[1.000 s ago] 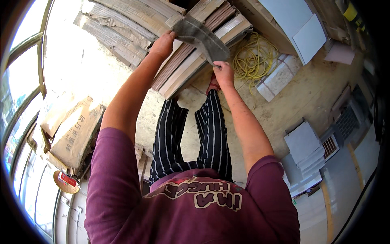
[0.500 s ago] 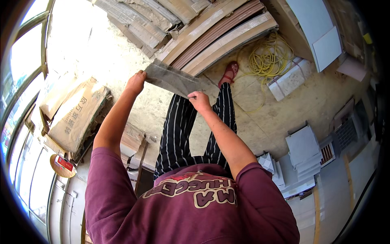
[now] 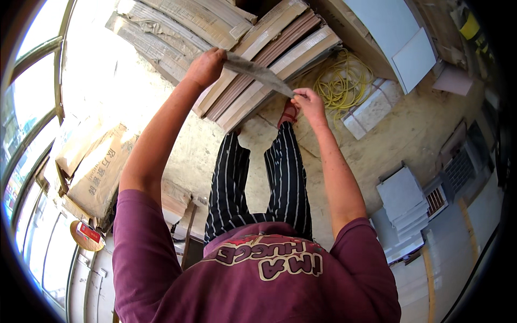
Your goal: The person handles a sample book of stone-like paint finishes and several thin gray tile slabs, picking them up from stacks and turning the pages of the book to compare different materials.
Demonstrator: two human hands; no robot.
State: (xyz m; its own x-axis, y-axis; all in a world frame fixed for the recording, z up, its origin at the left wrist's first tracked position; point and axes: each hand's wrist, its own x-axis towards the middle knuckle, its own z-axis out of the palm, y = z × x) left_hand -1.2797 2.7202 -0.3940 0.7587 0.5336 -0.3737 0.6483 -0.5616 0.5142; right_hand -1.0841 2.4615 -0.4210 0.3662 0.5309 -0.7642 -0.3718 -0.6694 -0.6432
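Grey cloth (image 3: 258,72), matt, thin, seen as a narrow slanting strip: held up between the hands, before tan cardboard packs (image 3: 306,52). One end is grasped in the left hand (image 3: 207,67); the other is pinched by the right hand (image 3: 311,109). Slack is best avoided by an even pull and firm fingertips. Beyond: reddish boards (image 3: 285,42), flat, layered; yellow cable (image 3: 343,81), loosely coiled; white carton (image 3: 371,109), oblong, strapped.
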